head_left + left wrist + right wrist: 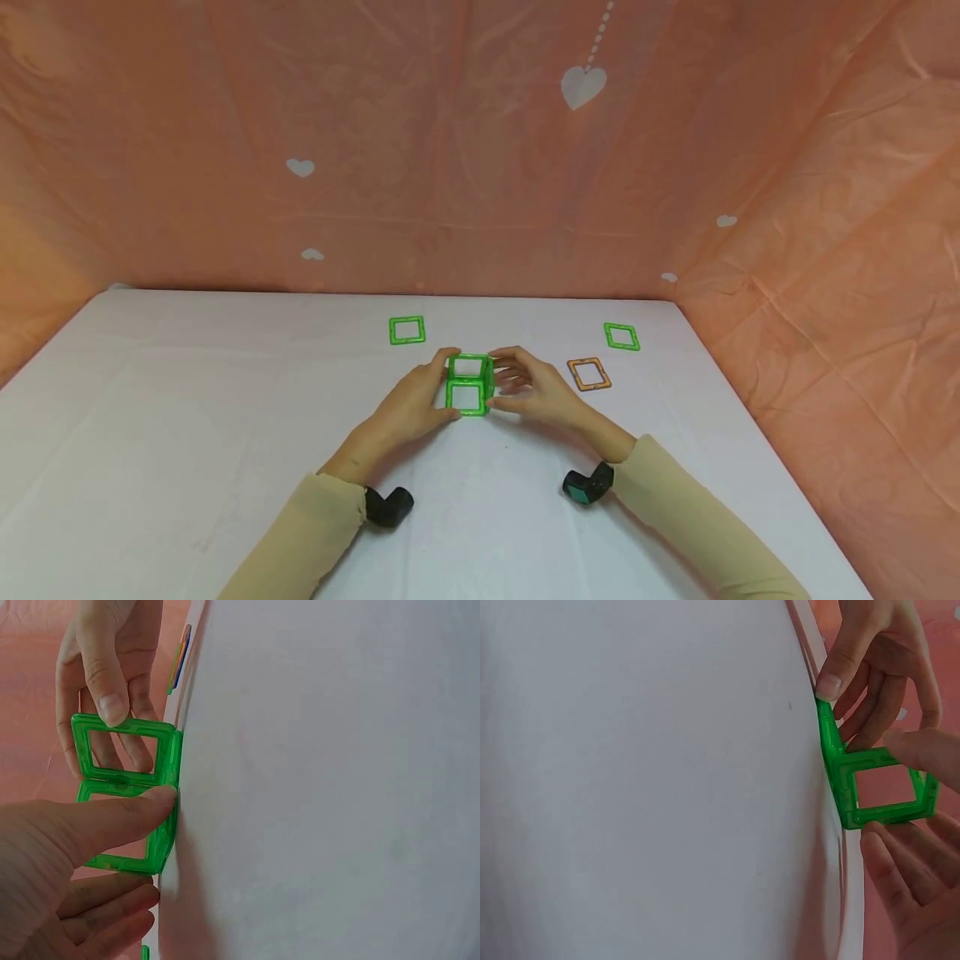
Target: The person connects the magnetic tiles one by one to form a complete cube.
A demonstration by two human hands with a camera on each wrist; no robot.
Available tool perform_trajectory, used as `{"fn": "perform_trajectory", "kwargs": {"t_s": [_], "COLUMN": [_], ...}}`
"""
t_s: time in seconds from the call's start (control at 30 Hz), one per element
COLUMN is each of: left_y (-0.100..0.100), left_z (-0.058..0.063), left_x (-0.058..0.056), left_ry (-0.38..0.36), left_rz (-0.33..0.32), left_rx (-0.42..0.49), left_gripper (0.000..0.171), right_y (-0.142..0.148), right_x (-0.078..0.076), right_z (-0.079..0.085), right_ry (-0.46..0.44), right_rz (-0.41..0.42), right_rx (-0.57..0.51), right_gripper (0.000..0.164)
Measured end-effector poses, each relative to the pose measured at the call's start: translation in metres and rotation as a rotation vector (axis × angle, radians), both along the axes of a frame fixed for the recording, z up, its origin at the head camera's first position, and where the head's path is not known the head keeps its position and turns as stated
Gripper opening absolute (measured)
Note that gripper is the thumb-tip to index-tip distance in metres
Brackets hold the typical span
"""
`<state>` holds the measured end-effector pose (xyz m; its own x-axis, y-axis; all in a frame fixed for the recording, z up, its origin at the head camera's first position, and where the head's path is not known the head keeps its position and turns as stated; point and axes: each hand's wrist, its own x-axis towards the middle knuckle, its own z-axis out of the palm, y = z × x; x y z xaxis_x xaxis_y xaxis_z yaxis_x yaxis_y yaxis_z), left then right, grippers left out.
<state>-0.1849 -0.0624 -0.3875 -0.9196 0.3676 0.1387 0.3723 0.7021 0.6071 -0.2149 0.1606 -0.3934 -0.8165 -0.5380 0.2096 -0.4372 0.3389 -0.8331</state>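
Several green square magnetic tiles, open in the middle, are joined into a small angled piece [467,381] at the table's centre, with one tile turned up along its right side. My left hand [408,406] grips its left edge, thumb at the lower corner and fingers at the upper one. On the opposite side, my right hand [546,393] pinches the right tile between thumb and fingers. The left wrist view shows the left thumb lying across a lower tile [120,862]. From the right wrist, the right thumb presses a tile's upper edge [866,758].
Beyond the left hand lies a loose green square tile [392,332]. Farther right are an orange square tile [586,362] and another green one [624,346]. A white cloth covers the table [187,433], and an orange curtain [450,167] hangs behind it.
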Motion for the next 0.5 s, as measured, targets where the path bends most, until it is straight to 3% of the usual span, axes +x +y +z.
{"fn": "perform_trajectory", "kwargs": {"t_s": [0.3, 0.5], "left_y": [-0.0018, -0.0045], "left_z": [0.0002, -0.0001], "left_x": [0.0007, 0.0014], "left_ry": [-0.009, 0.012], "left_rz": [-0.011, -0.027], "left_rx": [0.021, 0.059], "left_gripper": [0.081, 0.074], "right_y": [0.0001, 0.0026], "right_x": [0.0021, 0.0004], "right_z": [0.0021, -0.0002], "right_ry": [-0.004, -0.097], "right_rz": [-0.001, 0.010], "right_rx": [0.012, -0.037], "right_gripper": [0.061, 0.051]}}
